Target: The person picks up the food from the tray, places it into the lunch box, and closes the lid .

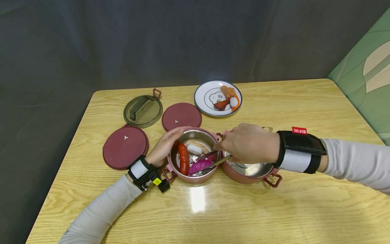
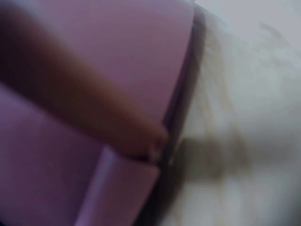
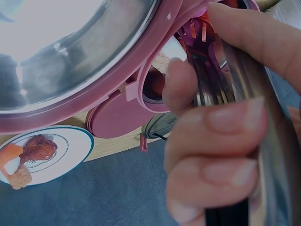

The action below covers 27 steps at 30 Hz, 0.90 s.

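Observation:
My left hand [image 1: 164, 145] rests along the left side of a pink pot [image 1: 195, 180], its fingers at the rim. Inside lie a red sausage [image 1: 183, 159], a white oval piece [image 1: 194, 149], a purple piece [image 1: 200, 166] and a pale slice. My right hand [image 1: 245, 144] grips metal tongs [image 3: 244, 70], whose ends reach into this pot around the purple piece. A second pink pot [image 1: 243, 178] stands to the right beneath my right hand, its steel interior partly hidden. In the left wrist view the pot's side [image 2: 131, 42] and its handle [image 2: 94, 99] appear close and blurred.
A blue-rimmed plate [image 1: 207, 98] with a drumstick and other food stands behind the pots. Two maroon round lids [image 1: 182, 115] [image 1: 125, 149] and a translucent lid [image 1: 146, 113] lie to the left. A dark curtain [image 1: 182, 40] hangs behind the wooden table [image 1: 231, 217].

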Each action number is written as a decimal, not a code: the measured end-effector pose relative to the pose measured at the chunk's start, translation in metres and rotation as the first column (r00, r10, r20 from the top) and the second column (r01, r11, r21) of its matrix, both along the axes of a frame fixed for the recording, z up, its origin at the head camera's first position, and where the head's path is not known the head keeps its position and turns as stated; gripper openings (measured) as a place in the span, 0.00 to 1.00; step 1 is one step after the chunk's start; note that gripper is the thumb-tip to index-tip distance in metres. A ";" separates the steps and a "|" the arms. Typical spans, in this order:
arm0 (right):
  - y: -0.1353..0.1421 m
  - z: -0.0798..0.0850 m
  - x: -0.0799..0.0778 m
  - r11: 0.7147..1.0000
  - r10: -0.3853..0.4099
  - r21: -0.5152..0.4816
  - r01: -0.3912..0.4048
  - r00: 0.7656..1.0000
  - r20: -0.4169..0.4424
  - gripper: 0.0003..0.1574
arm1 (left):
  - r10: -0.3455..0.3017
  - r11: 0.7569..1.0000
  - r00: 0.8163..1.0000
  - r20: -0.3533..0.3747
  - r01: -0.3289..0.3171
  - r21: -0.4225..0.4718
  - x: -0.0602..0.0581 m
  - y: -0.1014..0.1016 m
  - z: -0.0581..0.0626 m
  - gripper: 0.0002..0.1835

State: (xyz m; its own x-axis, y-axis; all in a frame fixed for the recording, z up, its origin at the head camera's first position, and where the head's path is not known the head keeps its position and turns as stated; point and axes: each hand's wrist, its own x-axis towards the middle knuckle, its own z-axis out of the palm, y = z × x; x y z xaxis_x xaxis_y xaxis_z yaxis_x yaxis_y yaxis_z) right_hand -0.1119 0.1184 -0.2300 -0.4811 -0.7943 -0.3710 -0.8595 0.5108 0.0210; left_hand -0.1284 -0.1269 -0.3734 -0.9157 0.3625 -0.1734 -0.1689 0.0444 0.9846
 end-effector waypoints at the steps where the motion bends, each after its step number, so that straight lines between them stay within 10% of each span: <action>1: 0.000 0.000 0.000 1.000 0.001 -0.002 -0.001 1.000 0.001 0.22 | -0.007 1.000 1.000 -0.008 0.007 0.009 0.000 0.000 0.000 0.24; 27: 0.018 0.011 -0.003 0.992 -0.026 -0.121 0.032 0.998 0.050 0.27 | 0.002 1.000 1.000 -0.016 -0.002 0.001 0.001 0.001 0.000 0.23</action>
